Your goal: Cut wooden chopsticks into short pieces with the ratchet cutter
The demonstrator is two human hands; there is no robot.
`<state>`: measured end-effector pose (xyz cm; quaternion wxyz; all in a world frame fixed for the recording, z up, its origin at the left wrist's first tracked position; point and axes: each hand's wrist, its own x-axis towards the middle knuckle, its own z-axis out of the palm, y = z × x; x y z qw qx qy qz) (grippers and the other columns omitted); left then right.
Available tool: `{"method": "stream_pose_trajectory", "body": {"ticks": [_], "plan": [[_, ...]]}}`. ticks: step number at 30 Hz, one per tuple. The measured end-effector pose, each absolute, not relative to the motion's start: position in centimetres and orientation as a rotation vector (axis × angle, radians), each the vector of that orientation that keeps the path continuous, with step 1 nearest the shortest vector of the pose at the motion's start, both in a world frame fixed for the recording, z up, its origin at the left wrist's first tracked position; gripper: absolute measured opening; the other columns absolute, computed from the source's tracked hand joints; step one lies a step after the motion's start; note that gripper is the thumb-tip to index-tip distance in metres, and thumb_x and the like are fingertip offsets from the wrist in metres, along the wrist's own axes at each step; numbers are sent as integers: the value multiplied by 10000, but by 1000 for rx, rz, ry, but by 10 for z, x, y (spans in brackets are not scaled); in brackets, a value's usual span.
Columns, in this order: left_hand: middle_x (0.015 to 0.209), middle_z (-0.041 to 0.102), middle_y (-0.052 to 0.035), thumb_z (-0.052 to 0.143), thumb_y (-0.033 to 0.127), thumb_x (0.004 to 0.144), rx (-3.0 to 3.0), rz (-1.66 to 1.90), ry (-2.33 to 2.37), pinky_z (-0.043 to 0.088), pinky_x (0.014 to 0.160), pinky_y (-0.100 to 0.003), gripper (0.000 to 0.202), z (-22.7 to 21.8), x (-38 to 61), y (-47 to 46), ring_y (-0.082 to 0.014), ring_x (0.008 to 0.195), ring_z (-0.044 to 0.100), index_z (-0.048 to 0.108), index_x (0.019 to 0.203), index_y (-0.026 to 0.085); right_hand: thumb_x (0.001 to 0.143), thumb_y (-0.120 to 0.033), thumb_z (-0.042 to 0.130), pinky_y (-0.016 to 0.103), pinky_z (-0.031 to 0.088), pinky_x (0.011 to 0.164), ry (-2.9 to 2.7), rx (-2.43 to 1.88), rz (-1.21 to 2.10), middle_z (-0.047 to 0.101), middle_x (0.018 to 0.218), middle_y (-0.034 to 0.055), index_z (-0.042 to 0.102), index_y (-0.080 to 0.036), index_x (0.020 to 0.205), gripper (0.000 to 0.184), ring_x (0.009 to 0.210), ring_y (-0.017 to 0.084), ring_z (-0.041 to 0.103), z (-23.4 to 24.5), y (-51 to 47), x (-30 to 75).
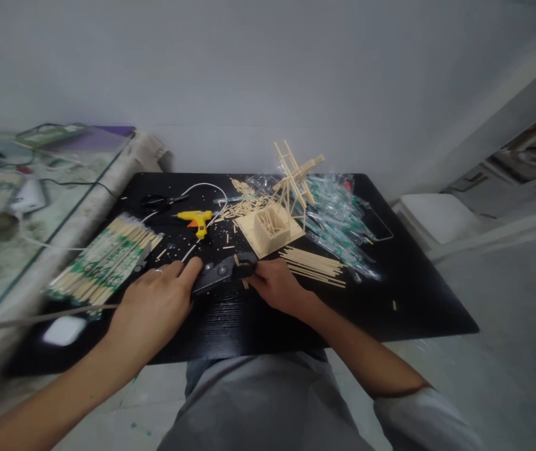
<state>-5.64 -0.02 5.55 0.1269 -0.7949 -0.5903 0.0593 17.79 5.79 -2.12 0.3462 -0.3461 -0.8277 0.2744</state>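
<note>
My left hand [155, 304] is wrapped round the handles of a black hand cutter [221, 272], whose jaws point right. My right hand [280, 285] is closed at the jaws, pinching a thin wooden stick [237, 259]; only a short bit of it shows there. Just beyond the hands stands a model built of sticks [270, 228], with a square box on a flat base and a cross of lattice blades [296, 175] on top. Several loose sticks [315, 266] lie beside my right hand. A yellow glue gun [197, 220] rests behind the cutter.
Packaged chopsticks [106, 260] lie at the left of the black table [366, 319]. A heap of short cut pieces [247, 203] sits behind the model, and clear and green wrappers [338, 213] at the right. A white case [64, 330] lies front left; black pliers [164, 200] lie farther back.
</note>
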Motion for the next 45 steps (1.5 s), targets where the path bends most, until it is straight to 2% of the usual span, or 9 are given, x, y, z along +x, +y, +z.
{"method": "stream_pose_trajectory", "body": {"ticks": [5, 8, 14, 19, 30, 33, 36, 40, 45], "plan": [[1065, 725, -147, 553, 252, 907, -2318, -35, -1787, 535, 794, -436, 333, 52, -62, 12, -354, 931, 706, 615, 1228, 193, 1003, -246, 668, 256, 484, 729, -2094, -866, 760, 782, 872, 44, 783, -189, 972, 132, 780, 178, 712, -2, 60, 190], [1085, 733, -151, 542, 340, 938, -2271, -243, -1977, 532, 778, -427, 397, 47, -64, 24, -356, 947, 709, 579, 1300, 179, 990, -261, 689, 284, 501, 794, -2031, -968, 700, 768, 974, 67, 786, -192, 1030, 126, 877, 190, 703, 8, 63, 203], [1035, 749, -129, 479, 626, 979, -2387, -570, -2044, 517, 801, -383, 517, 27, -65, 51, -315, 916, 714, 660, 1134, 167, 865, -153, 818, 277, 462, 734, -2120, -1352, 811, 742, 824, 29, 784, -161, 993, 133, 750, 171, 663, -7, 62, 217], [1027, 768, -130, 469, 675, 968, -2478, -582, -2104, 482, 778, -369, 579, 12, -66, 70, -320, 902, 718, 707, 1105, 165, 833, -113, 831, 278, 452, 724, -2180, -1508, 907, 750, 793, 34, 765, -154, 867, 85, 753, 181, 675, -19, 58, 223], [737, 664, -38, 327, 708, 983, -2846, -588, -2102, 393, 707, -337, 593, 15, -35, 81, -246, 727, 632, 602, 794, 219, 975, -190, 655, 390, 522, 902, -2063, -1481, 741, 778, 1007, 119, 777, -171, 977, 123, 961, 254, 709, -30, 63, 228], [723, 649, -41, 338, 690, 980, -2922, -648, -2069, 388, 714, -342, 580, 9, -29, 83, -239, 711, 618, 586, 768, 211, 1031, -356, 579, 370, 574, 828, -1649, -1277, 1159, 787, 1003, 94, 741, -188, 1051, 234, 907, 224, 736, -20, 53, 219], [716, 646, -42, 357, 667, 982, -2957, -680, -2063, 381, 707, -340, 561, 2, -28, 84, -234, 696, 611, 599, 778, 204, 937, -494, 692, 306, 581, 668, -1320, -1131, 1495, 774, 956, 69, 698, -189, 1076, 336, 772, 184, 724, -12, 44, 205], [700, 640, -31, 366, 628, 995, -2999, -684, -2031, 367, 684, -330, 529, -6, -29, 80, -216, 663, 595, 620, 818, 199, 864, -481, 768, 213, 416, 476, -1178, -1124, 1494, 709, 782, 13, 704, -173, 985, 337, 559, 100, 557, -10, 39, 189], [710, 653, -31, 373, 609, 1003, -3004, -681, -2031, 372, 678, -326, 517, -14, -30, 75, -213, 667, 600, 651, 854, 199, 871, -451, 758, 220, 324, 462, -1116, -1186, 1446, 651, 674, -15, 721, -161, 907, 294, 508, 80, 448, -14, 36, 181]]}}
